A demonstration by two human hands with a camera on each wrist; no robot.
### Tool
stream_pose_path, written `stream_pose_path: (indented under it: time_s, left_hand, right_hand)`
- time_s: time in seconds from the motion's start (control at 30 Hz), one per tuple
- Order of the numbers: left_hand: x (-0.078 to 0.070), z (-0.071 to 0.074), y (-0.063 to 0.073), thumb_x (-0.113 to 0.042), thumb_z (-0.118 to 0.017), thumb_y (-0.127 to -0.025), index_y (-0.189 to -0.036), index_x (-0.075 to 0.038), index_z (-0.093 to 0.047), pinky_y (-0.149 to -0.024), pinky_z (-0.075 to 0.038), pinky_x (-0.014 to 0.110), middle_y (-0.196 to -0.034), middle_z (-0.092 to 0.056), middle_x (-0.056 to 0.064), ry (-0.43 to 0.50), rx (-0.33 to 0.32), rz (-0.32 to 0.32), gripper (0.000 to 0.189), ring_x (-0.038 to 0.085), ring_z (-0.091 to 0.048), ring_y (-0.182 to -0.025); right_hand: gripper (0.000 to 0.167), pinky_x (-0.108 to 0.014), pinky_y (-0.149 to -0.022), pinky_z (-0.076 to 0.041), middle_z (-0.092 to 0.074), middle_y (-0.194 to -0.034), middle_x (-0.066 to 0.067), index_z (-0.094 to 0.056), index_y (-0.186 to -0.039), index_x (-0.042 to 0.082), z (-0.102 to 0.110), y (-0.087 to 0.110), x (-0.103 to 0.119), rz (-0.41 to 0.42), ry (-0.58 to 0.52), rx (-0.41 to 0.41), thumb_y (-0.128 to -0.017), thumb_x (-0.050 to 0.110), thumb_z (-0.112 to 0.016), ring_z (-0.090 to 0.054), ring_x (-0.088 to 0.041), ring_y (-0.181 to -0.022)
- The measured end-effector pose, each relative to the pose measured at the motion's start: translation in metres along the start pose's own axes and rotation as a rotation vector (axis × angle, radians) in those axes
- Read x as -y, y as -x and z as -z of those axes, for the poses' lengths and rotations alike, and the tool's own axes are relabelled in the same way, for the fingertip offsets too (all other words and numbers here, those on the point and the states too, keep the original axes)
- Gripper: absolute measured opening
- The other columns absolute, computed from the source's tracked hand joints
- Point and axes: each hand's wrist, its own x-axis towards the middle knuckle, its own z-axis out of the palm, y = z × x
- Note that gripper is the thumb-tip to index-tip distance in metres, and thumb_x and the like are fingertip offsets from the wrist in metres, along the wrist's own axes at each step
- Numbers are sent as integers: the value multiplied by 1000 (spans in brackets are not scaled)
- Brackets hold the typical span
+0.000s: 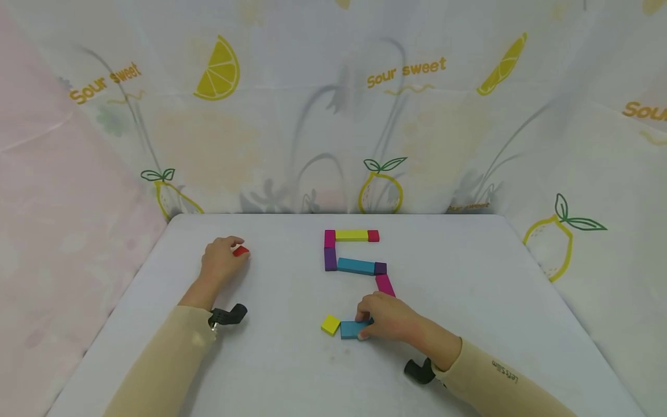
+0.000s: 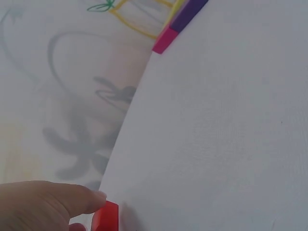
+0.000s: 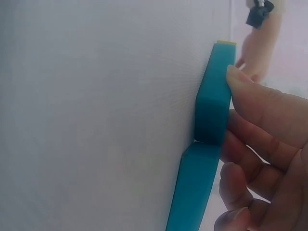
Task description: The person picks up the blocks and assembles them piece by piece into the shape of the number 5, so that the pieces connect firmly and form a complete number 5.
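Observation:
My left hand is at the left of the table and pinches a small red block. The left wrist view shows a fingertip on top of that red block. At the front, my right hand pinches a blue block lying on the table. In the right wrist view my thumb lies along this blue block, and a second blue block adjoins its near end. Just left of the held blue block sits a small yellow block, turned at an angle, their corners close together.
Blocks form a bent line behind the right hand: red, long yellow, magenta, purple, long blue, small purple and magenta. A lemon-print curtain stands behind the white table.

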Motion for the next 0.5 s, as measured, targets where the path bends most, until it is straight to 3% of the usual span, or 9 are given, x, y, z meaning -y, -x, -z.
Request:
stream_pose_path:
  time_s: [0.5]
  left_hand:
    - [10, 3, -5, -26, -61, -95, -131, 2, -58, -91, -41, 55, -124, -59, 28, 36, 75, 61, 46, 46, -48, -112]
  right_hand:
    - [18, -29, -77, -53, -59, -86, 10, -71, -91, 19, 1, 1, 3, -16, -1, 3, -80, 21, -86, -53, -11, -88]
